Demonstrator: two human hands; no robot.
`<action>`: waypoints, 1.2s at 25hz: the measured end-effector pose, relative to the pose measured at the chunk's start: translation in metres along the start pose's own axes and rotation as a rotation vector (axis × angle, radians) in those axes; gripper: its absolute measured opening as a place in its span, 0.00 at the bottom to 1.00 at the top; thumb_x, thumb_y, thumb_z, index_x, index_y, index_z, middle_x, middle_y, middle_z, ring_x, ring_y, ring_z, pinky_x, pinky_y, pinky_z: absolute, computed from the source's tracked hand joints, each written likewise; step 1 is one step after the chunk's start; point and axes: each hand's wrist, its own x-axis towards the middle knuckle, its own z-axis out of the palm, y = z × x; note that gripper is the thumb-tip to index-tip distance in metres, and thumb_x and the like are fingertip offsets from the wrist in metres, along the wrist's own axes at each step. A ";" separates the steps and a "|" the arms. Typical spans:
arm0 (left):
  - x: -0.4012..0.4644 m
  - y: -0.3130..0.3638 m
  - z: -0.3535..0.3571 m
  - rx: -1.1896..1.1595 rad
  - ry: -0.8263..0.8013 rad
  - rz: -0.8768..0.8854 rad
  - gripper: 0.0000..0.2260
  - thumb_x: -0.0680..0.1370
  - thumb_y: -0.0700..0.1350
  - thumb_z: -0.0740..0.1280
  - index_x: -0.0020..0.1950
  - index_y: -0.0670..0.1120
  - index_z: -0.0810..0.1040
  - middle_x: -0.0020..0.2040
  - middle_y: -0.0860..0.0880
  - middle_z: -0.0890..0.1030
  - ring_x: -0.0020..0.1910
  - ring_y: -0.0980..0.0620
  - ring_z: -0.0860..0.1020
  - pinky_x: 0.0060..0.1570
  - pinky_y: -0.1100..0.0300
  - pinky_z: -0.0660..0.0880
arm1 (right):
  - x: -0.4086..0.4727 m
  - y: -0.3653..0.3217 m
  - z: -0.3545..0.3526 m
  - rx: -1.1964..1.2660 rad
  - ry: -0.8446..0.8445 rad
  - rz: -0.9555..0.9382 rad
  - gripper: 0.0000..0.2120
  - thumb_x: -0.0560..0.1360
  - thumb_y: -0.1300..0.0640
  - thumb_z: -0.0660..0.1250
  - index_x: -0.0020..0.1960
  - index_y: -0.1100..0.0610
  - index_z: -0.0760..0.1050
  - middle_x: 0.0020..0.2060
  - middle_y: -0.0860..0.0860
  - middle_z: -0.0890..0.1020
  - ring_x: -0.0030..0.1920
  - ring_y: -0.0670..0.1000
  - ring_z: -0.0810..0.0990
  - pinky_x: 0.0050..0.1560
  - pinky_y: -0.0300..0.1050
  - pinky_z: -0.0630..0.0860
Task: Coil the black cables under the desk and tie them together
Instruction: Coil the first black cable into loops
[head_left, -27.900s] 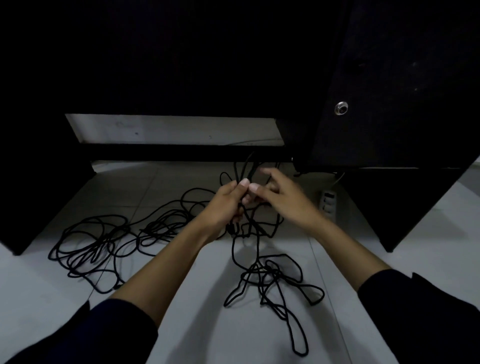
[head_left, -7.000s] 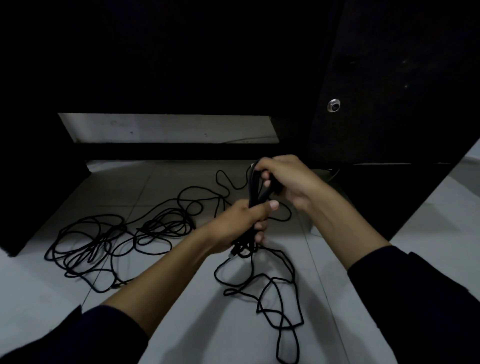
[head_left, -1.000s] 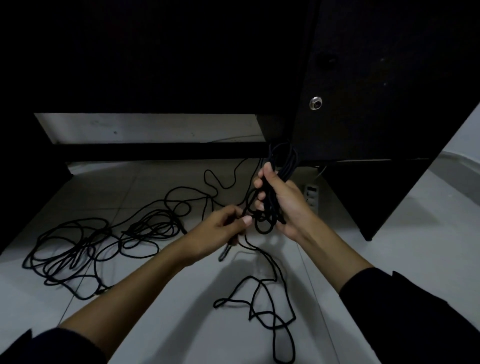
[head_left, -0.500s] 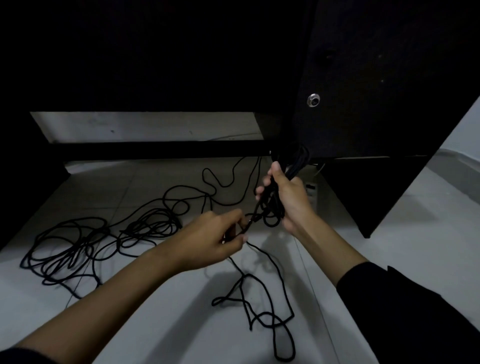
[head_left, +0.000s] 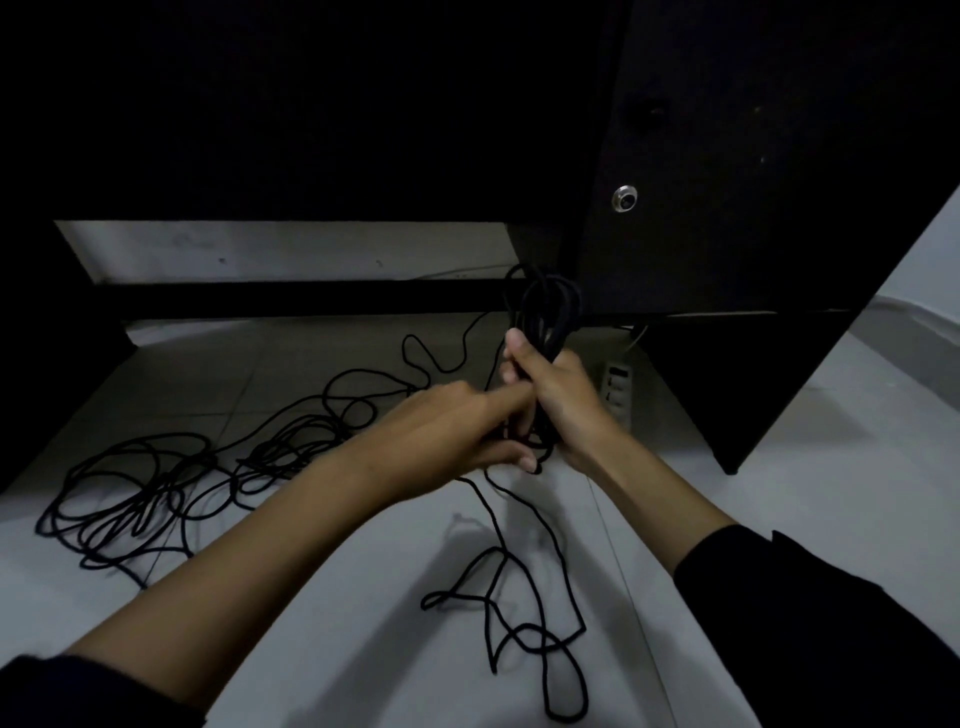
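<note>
Over at the left, a big loose tangle of black cable (head_left: 156, 493) lies spread on the pale floor tiles (head_left: 311, 597) under the desk, not yet gathered, so I'd say the job is only partly done. Coming across, the left hand (head_left: 447, 431) reaches in with its fingers curled at the base of the bundle; it seems to pinch a strand there, though I can't see the contact clearly. Touching it, the right hand (head_left: 556, 395) is wrapped tight around a coiled bundle (head_left: 545, 317) held upright, loops standing above the thumb. A slack tail (head_left: 519, 613) drops from the hands and lies in loops on the floor below. The step looks like winding that tail onto the bundle; next it needs drawing up without snagging. Further right, a white power strip (head_left: 617, 387) sits just behind the hands, and the dark desk panel (head_left: 753, 208) crowds the coil's top.
</note>
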 end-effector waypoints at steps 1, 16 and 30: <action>0.002 0.001 -0.001 -0.007 0.040 -0.032 0.17 0.74 0.59 0.67 0.49 0.50 0.65 0.32 0.53 0.74 0.28 0.59 0.71 0.29 0.63 0.66 | -0.002 -0.003 0.004 -0.027 -0.019 0.025 0.16 0.80 0.48 0.61 0.38 0.56 0.73 0.29 0.51 0.75 0.30 0.47 0.76 0.35 0.41 0.72; -0.001 -0.032 -0.023 -0.464 0.033 -0.278 0.20 0.74 0.48 0.72 0.57 0.48 0.63 0.39 0.49 0.77 0.34 0.58 0.75 0.34 0.63 0.73 | -0.015 0.002 0.014 0.024 -0.221 0.121 0.13 0.80 0.49 0.62 0.41 0.54 0.78 0.26 0.47 0.70 0.26 0.43 0.70 0.28 0.37 0.68; 0.002 -0.022 -0.046 -1.219 0.314 -0.402 0.07 0.78 0.33 0.64 0.52 0.43 0.70 0.38 0.46 0.74 0.34 0.55 0.75 0.35 0.67 0.75 | -0.018 -0.004 0.017 -0.045 -0.284 -0.067 0.10 0.77 0.57 0.66 0.37 0.51 0.73 0.24 0.42 0.68 0.25 0.42 0.67 0.27 0.35 0.68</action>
